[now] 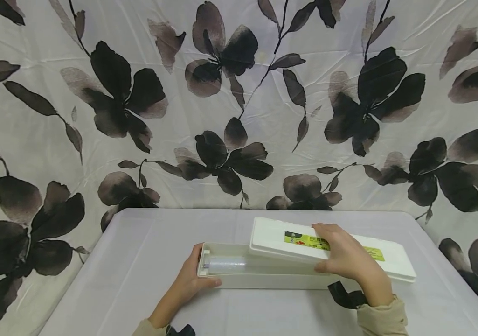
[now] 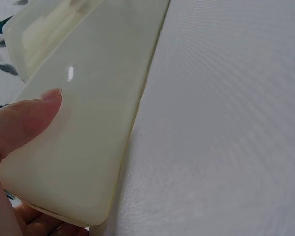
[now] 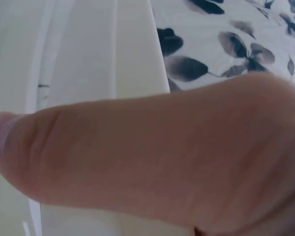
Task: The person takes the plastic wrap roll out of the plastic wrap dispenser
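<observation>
A long white plastic-wrap box point(image 1: 272, 282) lies on the table, its left part uncovered. Inside it shows a roll of clear film point(image 1: 226, 264). My left hand point(image 1: 190, 275) grips the box's left end, thumb on the front wall and fingers behind; in the left wrist view the thumb presses the smooth wall point(image 2: 83, 142). My right hand point(image 1: 345, 254) holds the white lid point(image 1: 270, 238) across its width, thumb at the near edge. The lid, with a yellow-green label point(image 1: 306, 240), sits askew over the box, raised and turned. In the right wrist view the thumb covers much of the lid.
The box rests on a white-covered table point(image 1: 138, 247) with rounded far corners. Behind it hangs a pale cloth point(image 1: 289, 112) printed with dark flowers. Black straps point(image 1: 345, 296) show near both wrists.
</observation>
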Action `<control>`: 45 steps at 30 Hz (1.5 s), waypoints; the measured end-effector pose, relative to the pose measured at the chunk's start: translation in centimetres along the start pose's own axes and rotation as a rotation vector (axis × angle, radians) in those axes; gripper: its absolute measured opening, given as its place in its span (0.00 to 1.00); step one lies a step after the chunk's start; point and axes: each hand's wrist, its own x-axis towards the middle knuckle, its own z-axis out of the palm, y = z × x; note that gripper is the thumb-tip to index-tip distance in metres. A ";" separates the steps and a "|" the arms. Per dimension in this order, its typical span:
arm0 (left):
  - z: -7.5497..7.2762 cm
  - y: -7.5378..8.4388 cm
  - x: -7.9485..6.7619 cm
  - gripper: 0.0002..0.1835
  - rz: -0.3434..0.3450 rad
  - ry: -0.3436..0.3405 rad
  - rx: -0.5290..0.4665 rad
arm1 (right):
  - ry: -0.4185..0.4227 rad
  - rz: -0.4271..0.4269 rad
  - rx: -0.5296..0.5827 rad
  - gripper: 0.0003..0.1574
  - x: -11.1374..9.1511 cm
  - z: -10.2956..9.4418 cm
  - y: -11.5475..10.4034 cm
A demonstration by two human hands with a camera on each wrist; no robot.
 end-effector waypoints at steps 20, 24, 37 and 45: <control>0.2 0.3 0.1 0.48 -0.030 -0.003 0.013 | 0.005 0.157 -0.044 0.58 -1.2 -1.4 3.2; 0.2 0.4 0.1 0.49 -0.035 -0.009 0.014 | -0.005 0.190 -0.057 0.57 -1.5 -1.6 3.8; 0.1 0.4 0.0 0.49 -0.011 -0.013 0.005 | -0.005 0.257 -0.071 0.56 -2.3 -2.4 5.6; 0.0 0.2 0.0 0.48 -0.006 -0.008 -0.006 | 0.014 0.292 -0.072 0.56 -2.8 -3.0 6.9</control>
